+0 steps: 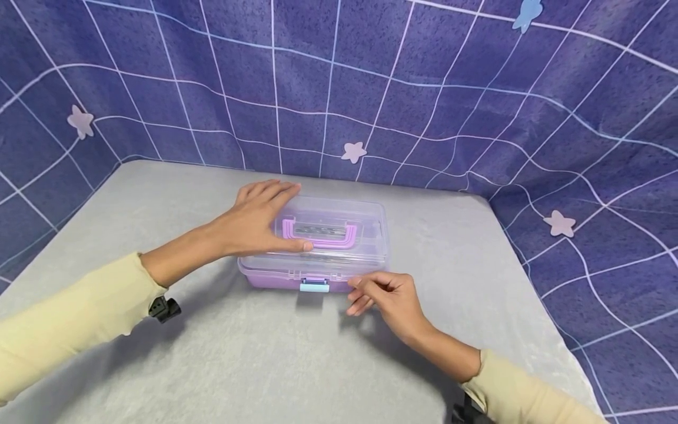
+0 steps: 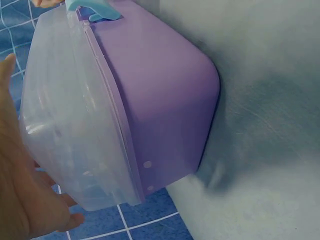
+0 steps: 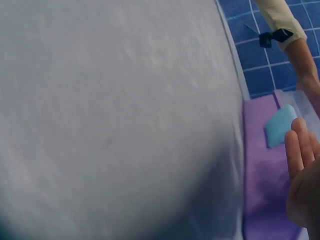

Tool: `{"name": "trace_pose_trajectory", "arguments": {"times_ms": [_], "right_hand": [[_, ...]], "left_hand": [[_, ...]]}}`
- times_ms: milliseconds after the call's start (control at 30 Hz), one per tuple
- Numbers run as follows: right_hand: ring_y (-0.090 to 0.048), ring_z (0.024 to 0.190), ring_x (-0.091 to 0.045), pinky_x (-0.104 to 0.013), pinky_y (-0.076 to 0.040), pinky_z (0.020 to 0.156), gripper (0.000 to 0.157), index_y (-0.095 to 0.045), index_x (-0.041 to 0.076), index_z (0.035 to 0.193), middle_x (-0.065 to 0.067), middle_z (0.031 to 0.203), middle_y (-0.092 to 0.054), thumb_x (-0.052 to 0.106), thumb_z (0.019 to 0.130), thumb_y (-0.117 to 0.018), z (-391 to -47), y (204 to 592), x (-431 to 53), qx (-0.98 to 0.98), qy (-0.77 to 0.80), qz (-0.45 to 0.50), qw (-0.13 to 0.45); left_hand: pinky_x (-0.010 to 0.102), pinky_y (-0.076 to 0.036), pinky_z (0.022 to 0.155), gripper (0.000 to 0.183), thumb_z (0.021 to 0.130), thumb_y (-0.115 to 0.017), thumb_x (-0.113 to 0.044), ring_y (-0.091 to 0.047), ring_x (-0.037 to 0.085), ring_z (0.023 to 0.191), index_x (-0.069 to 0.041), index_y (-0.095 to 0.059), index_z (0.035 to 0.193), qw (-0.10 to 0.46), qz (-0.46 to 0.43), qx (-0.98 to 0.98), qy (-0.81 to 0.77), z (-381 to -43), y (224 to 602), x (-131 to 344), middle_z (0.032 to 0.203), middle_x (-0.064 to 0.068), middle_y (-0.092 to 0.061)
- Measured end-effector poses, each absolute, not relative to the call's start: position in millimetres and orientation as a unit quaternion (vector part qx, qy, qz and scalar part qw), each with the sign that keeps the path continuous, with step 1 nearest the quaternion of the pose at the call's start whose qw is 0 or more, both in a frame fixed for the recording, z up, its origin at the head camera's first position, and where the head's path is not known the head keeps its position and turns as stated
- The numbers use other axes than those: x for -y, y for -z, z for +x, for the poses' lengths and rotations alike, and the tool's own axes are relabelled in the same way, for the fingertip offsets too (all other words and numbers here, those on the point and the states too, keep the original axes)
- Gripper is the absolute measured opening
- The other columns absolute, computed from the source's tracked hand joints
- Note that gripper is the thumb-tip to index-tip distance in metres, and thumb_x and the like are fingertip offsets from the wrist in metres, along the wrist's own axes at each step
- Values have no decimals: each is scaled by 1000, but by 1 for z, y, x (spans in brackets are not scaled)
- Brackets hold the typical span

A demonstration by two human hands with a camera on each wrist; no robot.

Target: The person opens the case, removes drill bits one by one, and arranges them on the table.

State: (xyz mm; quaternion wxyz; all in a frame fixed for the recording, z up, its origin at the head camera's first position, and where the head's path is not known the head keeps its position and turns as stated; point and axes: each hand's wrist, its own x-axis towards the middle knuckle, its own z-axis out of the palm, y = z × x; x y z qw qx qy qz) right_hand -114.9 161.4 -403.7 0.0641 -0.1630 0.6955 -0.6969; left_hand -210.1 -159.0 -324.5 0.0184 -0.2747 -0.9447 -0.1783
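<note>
A purple storage box [image 1: 275, 280] with a clear lid [image 1: 339, 209] sits on the grey surface. On the lid is a purple carrying handle [image 1: 346, 242], and a light blue latch [image 1: 315, 286] is at the middle of the front. My left hand [image 1: 256, 218] rests spread over the lid's left end, its thumb reaching along the top toward the handle. My right hand [image 1: 389, 297] is at the front right of the box, thumb and index fingertips at the lid's rim, right of the latch. In the right wrist view its fingers [image 3: 294, 152] look fairly straight, close beside the latch.
The surface is covered with a grey cloth [image 1: 238, 365]. Behind and beside it hangs a blue grid-patterned curtain [image 1: 302, 82] with star shapes. Thin dark objects show through the lid under the handle. A small black device sits on each sleeve cuff.
</note>
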Motion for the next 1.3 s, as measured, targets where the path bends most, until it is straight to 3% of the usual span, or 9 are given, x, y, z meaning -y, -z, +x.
{"name": "trace_pose_trajectory", "arguments": {"times_ms": [333, 467, 567, 767, 1000, 1100, 1300], "right_hand": [[-80, 59, -20, -38, -70, 69, 23, -74, -24, 111, -10, 83, -85, -3, 106, -68, -128, 381, -184, -693, 692, -202, -9], [-80, 59, -20, -38, -68, 61, 22, -70, -29, 109, -9, 84, -85, -8, 105, -67, -139, 372, -195, -664, 705, -246, -44], [-81, 64, -19, -38, -68, 60, 16, -73, -25, 111, -8, 87, -86, -14, 103, -66, -152, 367, -205, -644, 714, -265, -64], [-86, 91, -14, -30, -70, 87, 31, -83, -3, 119, 0, 101, -88, -19, 97, -69, -176, 364, -225, -662, 705, -239, -88], [-78, 127, -9, -25, -62, 108, 54, -68, -9, 147, 7, 134, -82, -16, 94, -75, -199, 372, -245, -709, 667, -225, -43], [-70, 141, -7, -25, -55, 119, 69, -56, -9, 159, 2, 152, -74, -16, 94, -76, -208, 379, -251, -713, 657, -243, -5], [-56, 155, -5, -23, -45, 129, 91, -38, -10, 170, -28, 176, -44, -11, 91, -84, -219, 394, -259, -714, 641, -279, 53]], "left_hand": [[72, -14, 138, 117, 92, -81, -70, -26, 44, 171, -13, -29, 180, 13, -256, 936, 240, -214, 327, 174, 185, 16, -33], [76, -14, 138, 118, 91, -83, -67, -23, 44, 173, -18, -25, 181, -6, -237, 934, 266, -215, 328, 184, 186, 15, -29], [81, -16, 135, 118, 92, -84, -64, -19, 44, 175, -22, -20, 182, -23, -223, 931, 288, -215, 329, 192, 188, 13, -25], [82, -19, 134, 118, 94, -86, -57, -19, 45, 175, -19, -18, 183, -39, -216, 921, 321, -219, 333, 205, 189, 14, -22], [78, -21, 136, 116, 94, -89, -48, -22, 43, 174, -19, -19, 182, -44, -225, 911, 342, -224, 340, 223, 188, 15, -25], [79, -21, 135, 116, 93, -90, -43, -26, 44, 173, -17, -21, 182, -42, -236, 906, 348, -224, 343, 230, 186, 17, -28], [81, -18, 134, 125, 85, -96, -30, -25, 50, 172, -9, -18, 181, -70, -252, 888, 378, -224, 349, 237, 186, 23, -24]]}}
